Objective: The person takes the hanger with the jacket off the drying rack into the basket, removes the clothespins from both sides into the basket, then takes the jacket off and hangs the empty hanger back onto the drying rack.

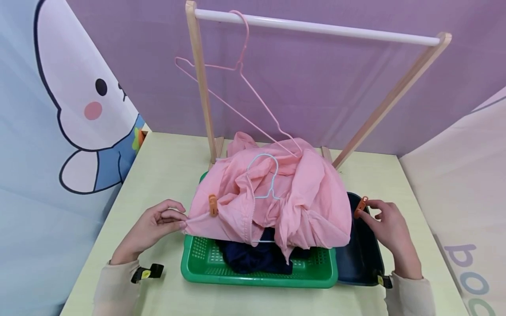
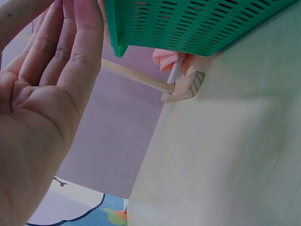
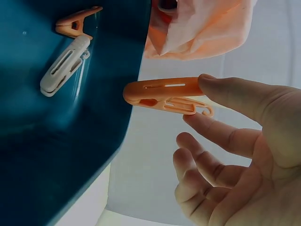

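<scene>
A pink zip jacket (image 1: 316, 180) lies spread over a green basket (image 1: 258, 281), with the hook of a light-blue hanger (image 1: 272, 180) standing up at its neck. My left hand (image 1: 156, 226) pinches the jacket's left corner and pulls the cloth taut. An orange clothespin (image 1: 213, 205) sits on the jacket close to that side. Over at the right, my right hand (image 1: 391, 226) holds another orange clothespin (image 3: 160, 89) between thumb and index finger, its other fingers loosely bent. That clothespin is by the edge of a dark blue bin (image 1: 365, 254). What the left fingertips grip is cut off in the left wrist view.
Behind the basket stands a rack with a white rail (image 1: 316, 27) and wooden legs. A pink hanger (image 1: 240, 66) hangs from the rail, its lower end against the jacket. Dark navy cloth (image 1: 253, 259) lies in the basket. The bin holds a white clothespin (image 3: 63, 67) and an orange one.
</scene>
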Demonstrator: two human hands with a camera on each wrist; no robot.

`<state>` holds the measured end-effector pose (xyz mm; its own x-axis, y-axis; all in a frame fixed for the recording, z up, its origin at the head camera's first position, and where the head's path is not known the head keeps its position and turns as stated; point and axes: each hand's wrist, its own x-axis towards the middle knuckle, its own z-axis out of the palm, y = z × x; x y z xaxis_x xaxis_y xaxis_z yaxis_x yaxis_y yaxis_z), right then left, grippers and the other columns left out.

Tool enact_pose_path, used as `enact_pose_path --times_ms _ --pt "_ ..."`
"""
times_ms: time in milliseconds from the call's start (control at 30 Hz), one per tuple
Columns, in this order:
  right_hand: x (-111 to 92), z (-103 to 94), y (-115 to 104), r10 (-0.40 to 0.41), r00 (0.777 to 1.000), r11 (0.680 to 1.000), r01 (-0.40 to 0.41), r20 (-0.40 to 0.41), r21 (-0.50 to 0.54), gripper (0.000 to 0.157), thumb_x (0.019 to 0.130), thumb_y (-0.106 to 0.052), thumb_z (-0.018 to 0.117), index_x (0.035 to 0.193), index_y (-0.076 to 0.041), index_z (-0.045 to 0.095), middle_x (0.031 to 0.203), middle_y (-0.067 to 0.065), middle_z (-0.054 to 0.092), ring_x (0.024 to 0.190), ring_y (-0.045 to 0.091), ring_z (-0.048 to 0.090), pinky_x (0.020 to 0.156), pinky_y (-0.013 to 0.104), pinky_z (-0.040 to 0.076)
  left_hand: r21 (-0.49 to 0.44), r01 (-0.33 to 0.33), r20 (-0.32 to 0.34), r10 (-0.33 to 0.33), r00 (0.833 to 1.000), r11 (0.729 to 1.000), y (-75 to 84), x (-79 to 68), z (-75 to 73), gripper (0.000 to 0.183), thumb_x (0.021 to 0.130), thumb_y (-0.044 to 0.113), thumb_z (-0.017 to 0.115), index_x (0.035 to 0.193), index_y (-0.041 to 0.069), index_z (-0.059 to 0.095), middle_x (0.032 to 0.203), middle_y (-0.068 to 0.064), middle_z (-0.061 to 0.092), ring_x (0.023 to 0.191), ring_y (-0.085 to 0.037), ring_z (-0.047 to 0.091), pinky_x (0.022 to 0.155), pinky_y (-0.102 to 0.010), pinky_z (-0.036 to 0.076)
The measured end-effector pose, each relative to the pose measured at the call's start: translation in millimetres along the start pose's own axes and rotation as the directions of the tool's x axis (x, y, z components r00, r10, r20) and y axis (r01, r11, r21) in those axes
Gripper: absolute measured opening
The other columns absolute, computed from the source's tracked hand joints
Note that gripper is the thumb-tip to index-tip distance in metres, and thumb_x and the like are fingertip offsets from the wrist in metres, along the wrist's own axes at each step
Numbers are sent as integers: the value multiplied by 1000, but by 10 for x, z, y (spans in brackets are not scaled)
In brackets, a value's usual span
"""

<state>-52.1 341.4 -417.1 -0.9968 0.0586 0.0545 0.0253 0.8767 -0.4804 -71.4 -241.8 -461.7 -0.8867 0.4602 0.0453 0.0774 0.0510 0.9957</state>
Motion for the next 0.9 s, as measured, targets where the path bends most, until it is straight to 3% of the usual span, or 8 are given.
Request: enact_pose_path --times_ms 300,500,667,900 --pt "-27 -26 -9 -16 999 1000 16 -35 -12 35 95 -20 70 117 7 64 113 31 58 84 41 62 67 49 50 10 -2 2 2 1000 1000 1 -1 4 32 93 -6 66 120 -10 51 103 -16 73 90 -24 71 76 -40 60" --pt "-64 -107 -296 -124 986 992 126 -114 11 29 92 -15 73 114 3 67 106 23 62 83 36 60 64 41 48 11 7 -4 -7 1000 1000 6 1 4 32 93 -5 67 120 -9 52 103 -16 73 90 -24 71 77 -40 59" --pt "-106 -158 -732 -314 936 947 321 -159 22 28 85 -5 79 111 -2 71 97 13 64 82 24 55 64 27 44 13 6 -7 -6 1000 1000 11 0 7 32 93 -5 68 120 -10 51 103 -16 73 90 -24 71 77 -40 59" --pt "-120 -190 -1305 -501 849 850 519 -169 88 34 80 -5 82 113 -7 72 111 6 66 102 24 57 82 35 46 3 -14 0 14 1000 1000 8 -4 3 31 93 -6 66 120 -10 51 103 -15 73 90 -23 71 77 -40 59"
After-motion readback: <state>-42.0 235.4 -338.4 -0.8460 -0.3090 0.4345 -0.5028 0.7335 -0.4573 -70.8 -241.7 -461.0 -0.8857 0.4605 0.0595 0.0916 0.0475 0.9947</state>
